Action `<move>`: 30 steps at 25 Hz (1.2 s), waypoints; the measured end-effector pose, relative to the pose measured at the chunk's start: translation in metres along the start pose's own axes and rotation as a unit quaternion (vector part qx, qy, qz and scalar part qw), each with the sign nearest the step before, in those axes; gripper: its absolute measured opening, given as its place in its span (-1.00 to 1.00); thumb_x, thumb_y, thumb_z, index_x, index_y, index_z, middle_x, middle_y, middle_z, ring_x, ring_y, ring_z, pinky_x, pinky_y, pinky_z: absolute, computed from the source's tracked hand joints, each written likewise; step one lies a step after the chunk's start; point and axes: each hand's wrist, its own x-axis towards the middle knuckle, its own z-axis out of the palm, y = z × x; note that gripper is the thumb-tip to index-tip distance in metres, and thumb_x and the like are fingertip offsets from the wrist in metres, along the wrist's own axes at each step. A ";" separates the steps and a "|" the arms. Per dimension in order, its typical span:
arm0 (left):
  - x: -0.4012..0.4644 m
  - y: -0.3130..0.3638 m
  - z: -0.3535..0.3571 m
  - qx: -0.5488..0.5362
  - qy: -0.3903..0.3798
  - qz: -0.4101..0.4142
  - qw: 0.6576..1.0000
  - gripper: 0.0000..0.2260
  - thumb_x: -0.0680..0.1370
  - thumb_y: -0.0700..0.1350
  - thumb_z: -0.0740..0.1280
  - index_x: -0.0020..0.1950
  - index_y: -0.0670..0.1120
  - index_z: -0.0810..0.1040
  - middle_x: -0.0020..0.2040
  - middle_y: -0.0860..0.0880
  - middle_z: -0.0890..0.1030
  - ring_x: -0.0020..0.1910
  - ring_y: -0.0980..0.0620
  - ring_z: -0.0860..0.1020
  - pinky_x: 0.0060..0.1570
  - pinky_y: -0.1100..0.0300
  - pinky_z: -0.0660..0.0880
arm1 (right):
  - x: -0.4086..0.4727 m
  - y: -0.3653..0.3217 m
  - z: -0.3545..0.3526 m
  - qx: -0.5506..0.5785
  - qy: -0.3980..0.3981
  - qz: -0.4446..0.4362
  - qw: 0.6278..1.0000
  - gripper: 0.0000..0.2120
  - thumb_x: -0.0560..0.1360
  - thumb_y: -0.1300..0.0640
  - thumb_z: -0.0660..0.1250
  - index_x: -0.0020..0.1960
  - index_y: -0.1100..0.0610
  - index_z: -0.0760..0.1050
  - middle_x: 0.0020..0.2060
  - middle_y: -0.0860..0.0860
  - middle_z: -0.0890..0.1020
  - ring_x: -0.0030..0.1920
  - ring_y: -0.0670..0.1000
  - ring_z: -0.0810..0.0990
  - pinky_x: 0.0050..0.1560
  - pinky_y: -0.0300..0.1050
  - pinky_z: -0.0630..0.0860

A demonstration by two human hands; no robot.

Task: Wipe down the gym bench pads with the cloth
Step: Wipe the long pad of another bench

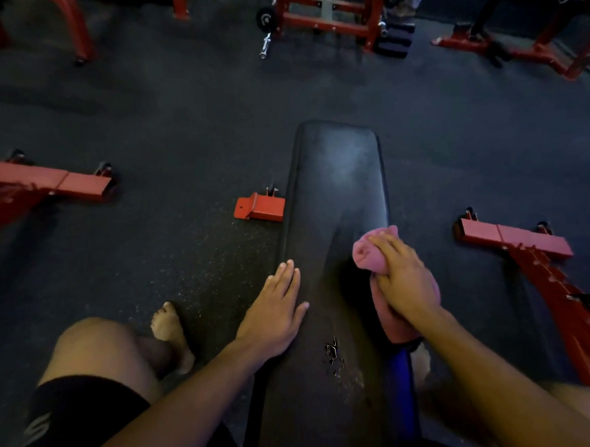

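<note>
A long black bench pad (336, 187) runs away from me down the middle of the view, with a torn patch (334, 355) near its close end. My right hand (402, 279) presses a bunched pink cloth (364, 250) onto the pad's right side, fingers closed over it. My left hand (277, 308) lies flat, fingers together, on the pad's left edge and holds nothing. A blue strip (400, 387) shows along the pad's right edge below the cloth.
Red bench feet stand on the dark rubber floor: one just left of the pad (259, 207), one far left (45, 182), one right (514, 239). Red racks and a barbell end (265, 45) line the back. My bare knee (96, 350) and foot (171, 333) are at lower left.
</note>
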 end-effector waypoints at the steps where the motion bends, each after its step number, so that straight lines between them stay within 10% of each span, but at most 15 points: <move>1: -0.012 -0.002 0.007 0.016 0.026 0.006 1.000 -0.41 0.75 0.12 0.04 0.69 -0.16 0.04 0.69 -0.06 -0.08 0.66 0.02 -0.11 0.63 0.11 -0.07 | 0.002 -0.014 0.009 -0.026 -0.023 -0.035 0.999 -0.33 0.45 0.19 0.40 0.51 -0.11 0.34 0.52 -0.04 0.37 0.46 0.09 0.39 0.42 0.20 0.40; 5: -0.035 0.001 0.030 0.004 0.057 -0.045 0.997 -0.46 0.70 0.10 0.06 0.57 -0.19 0.39 0.62 -0.14 0.29 0.60 -0.06 0.25 0.49 -0.03 0.31 | 0.002 -0.067 0.055 -0.119 -0.063 -0.087 0.987 -0.38 0.45 -0.09 0.24 0.51 -0.12 0.31 0.53 -0.03 0.34 0.53 0.18 0.27 0.47 0.31 0.28; 12: -0.020 -0.012 0.025 -0.026 0.000 -0.004 1.000 -0.32 0.70 0.24 -0.11 0.67 -0.09 -0.26 0.66 -0.03 -0.39 0.62 0.07 -0.42 0.59 0.04 -0.30 | 0.155 -0.090 0.086 -0.132 -0.016 -0.109 0.985 -0.49 0.49 -0.08 0.26 0.43 -0.08 0.36 0.45 0.00 0.40 0.44 0.18 0.35 0.42 0.28 0.30; 17: -0.017 -0.014 0.029 -0.054 -0.005 0.002 0.999 -0.31 0.71 0.24 -0.10 0.67 -0.10 -0.29 0.65 -0.03 -0.43 0.60 0.07 -0.45 0.58 0.10 -0.31 | 0.223 -0.095 0.082 -0.112 0.000 -0.042 0.993 -0.58 0.53 -0.13 0.19 0.37 -0.15 0.41 0.37 -0.02 0.43 0.37 0.18 0.41 0.37 0.33 0.34; 25: -0.029 -0.011 0.036 -0.120 0.049 -0.009 0.992 -0.36 0.72 0.18 0.03 0.70 -0.07 -0.11 0.68 0.05 -0.28 0.65 0.13 -0.31 0.58 0.26 -0.31 | 0.075 -0.031 0.051 -0.078 -0.100 -0.350 0.928 -0.46 0.58 -0.04 0.21 0.54 0.01 0.37 0.57 -0.01 0.31 0.59 0.05 0.22 0.53 0.24 0.21; 30: -0.011 -0.023 0.023 -0.123 -0.003 0.038 0.992 -0.28 0.69 0.23 0.03 0.66 -0.02 -0.32 0.62 0.09 -0.47 0.57 0.17 -0.48 0.53 0.21 -0.39 | 0.197 -0.036 0.077 -0.111 -0.007 -0.208 0.972 -0.55 0.57 -0.14 0.18 0.44 -0.11 0.44 0.43 -0.09 0.47 0.45 0.04 0.42 0.38 0.24 0.39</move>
